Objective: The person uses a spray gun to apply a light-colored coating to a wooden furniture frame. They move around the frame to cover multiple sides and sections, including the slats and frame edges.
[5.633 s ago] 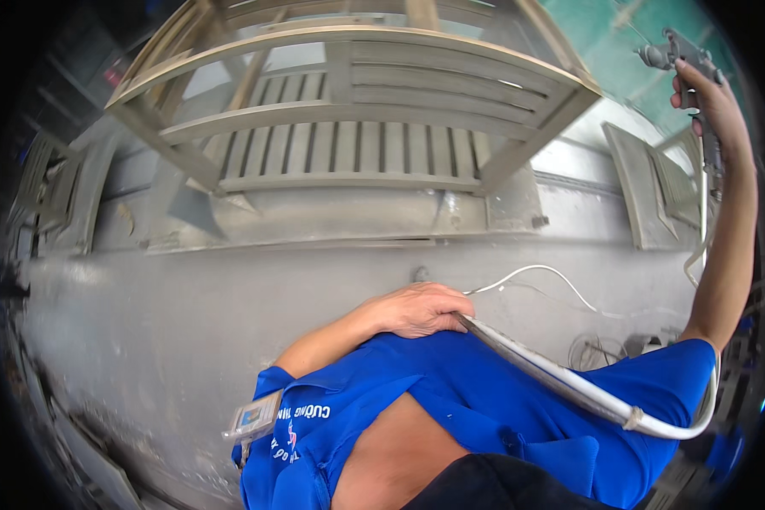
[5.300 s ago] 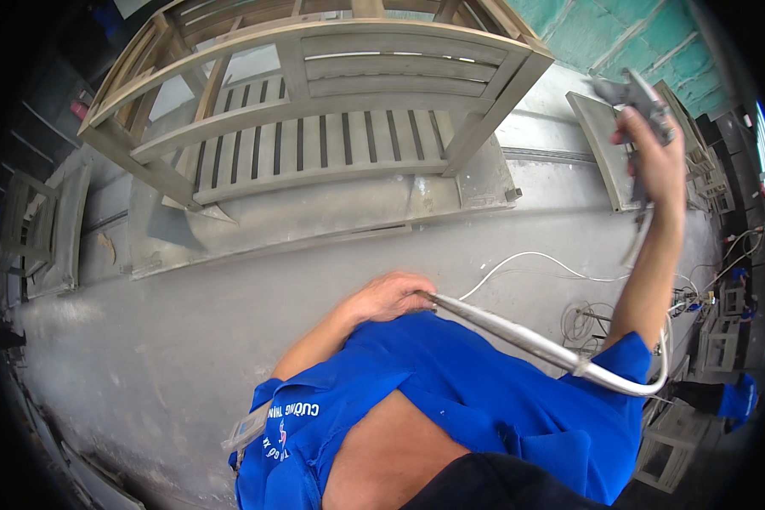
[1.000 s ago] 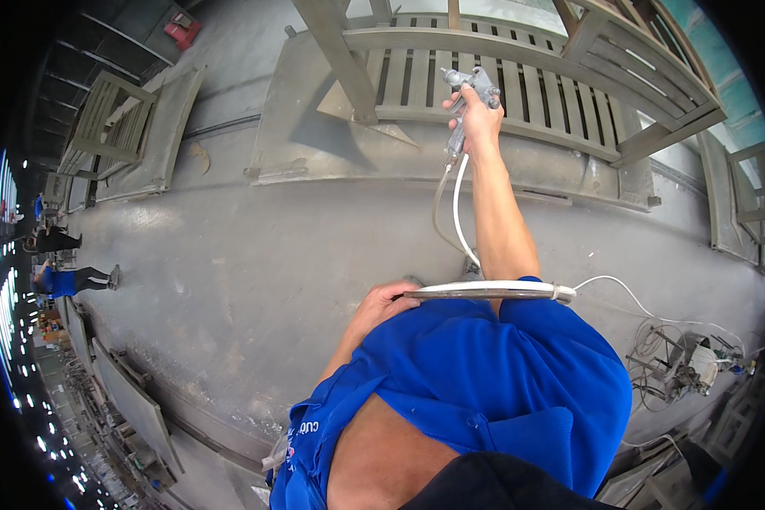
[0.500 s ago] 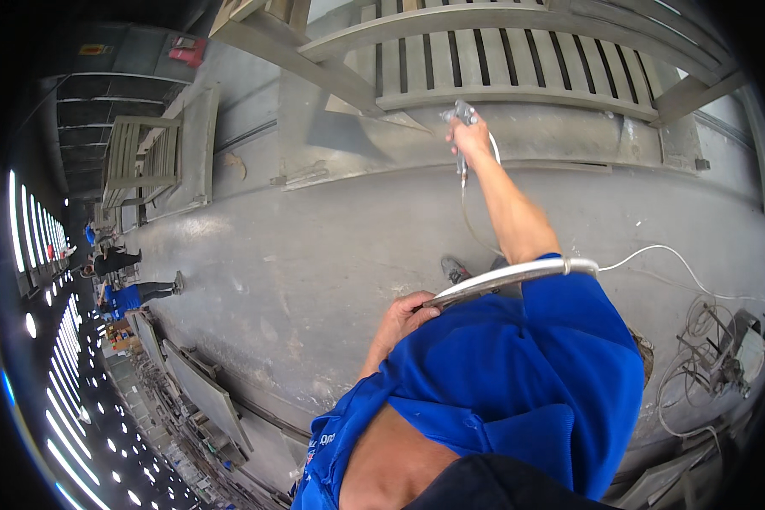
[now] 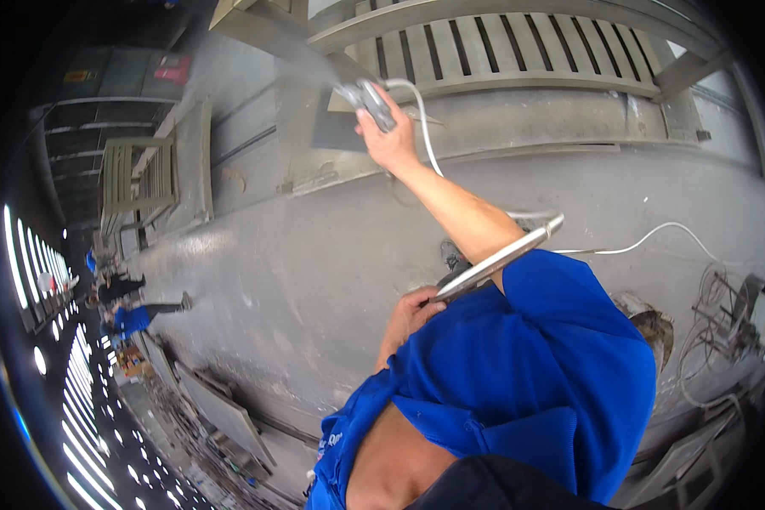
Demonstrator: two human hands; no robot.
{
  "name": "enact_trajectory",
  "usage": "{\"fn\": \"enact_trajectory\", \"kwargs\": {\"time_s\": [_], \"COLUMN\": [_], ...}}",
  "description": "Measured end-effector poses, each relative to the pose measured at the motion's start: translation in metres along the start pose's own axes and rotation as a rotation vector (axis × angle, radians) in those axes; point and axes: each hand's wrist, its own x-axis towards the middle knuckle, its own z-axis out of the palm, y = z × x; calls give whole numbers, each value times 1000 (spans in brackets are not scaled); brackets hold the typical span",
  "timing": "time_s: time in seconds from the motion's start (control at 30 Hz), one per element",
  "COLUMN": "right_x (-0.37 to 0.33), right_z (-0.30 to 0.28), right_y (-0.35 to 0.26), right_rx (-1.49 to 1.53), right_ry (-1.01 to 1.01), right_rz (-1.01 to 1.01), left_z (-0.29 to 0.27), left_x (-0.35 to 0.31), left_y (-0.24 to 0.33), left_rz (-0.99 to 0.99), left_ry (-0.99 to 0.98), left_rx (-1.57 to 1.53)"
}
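My right hand (image 5: 391, 140) is closed around the grip of a metal spray gun (image 5: 370, 104), with the arm stretched far forward. Pale mist spreads from the gun toward the leg of a wooden bench (image 5: 340, 38), whose slats show grey-brown. From the gun a white hose (image 5: 423, 119) curves down behind my right forearm. Close to my body, my left hand (image 5: 410, 316) is closed on a thick pale loop of what looks like hose (image 5: 506, 257), which passes across my right upper arm. The fingertips of the left hand are partly hidden.
Another slatted bench (image 5: 140, 178) stands to the left. Hose (image 5: 680, 228) trails over the floor to tangled lines and equipment (image 5: 739, 323) at right. Flat panels (image 5: 221, 412) lie at lower left. Several people (image 5: 136, 319) are farther off at left.
My right hand has swung the spray gun left and forward, from before the bench's slats to its left leg, and mist now shows. The hose loop has tilted more steeply in my left hand.
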Motion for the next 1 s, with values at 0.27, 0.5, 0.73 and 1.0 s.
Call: {"fn": "enact_trajectory", "kwargs": {"time_s": [0.27, 0.5, 0.73, 1.0], "right_x": [-57, -33, -18, -13], "right_z": [-128, -167, -203, -315], "right_y": [101, 16, 5, -32], "right_rx": [-356, -108, -489, -892], "right_ry": [411, 305, 212, -250], "right_rz": [601, 414, 513, 167], "left_z": [-79, -90, -40, 79], "left_x": [-3, 26, 59, 123], "left_y": [-47, -40, 6, 52], "left_rz": [-81, 73, 91, 59], "left_ry": [-180, -337, -374, -435], "left_rx": [-88, 103, 250, 303]}}
